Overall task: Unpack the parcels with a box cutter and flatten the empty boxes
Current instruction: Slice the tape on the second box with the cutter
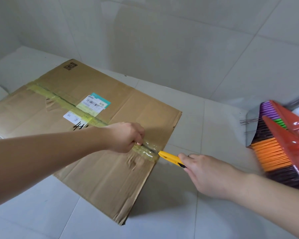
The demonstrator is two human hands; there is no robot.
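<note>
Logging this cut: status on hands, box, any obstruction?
Right hand grips yellow box cutter, tip at taped seam. Left hand pinches at seam. Cardboard box flat on floor. Broom to the right, clear of cut.

Matt brown cardboard box [86,135], creased; glossy yellowish tape [145,150] wrinkling along its seam. Beside the box: smooth yellow plastic cutter [169,157], glossy pale floor tiles [188,109] reflecting light.

The left arm was stretched from the frame's left edge toward the centre, where the left hand [126,135] was turned knuckles-up, its fingers curled under. The right arm was extended from the lower right corner, and the right hand [205,173] was closed in a grip, thumb laid forward, just right of centre
</note>
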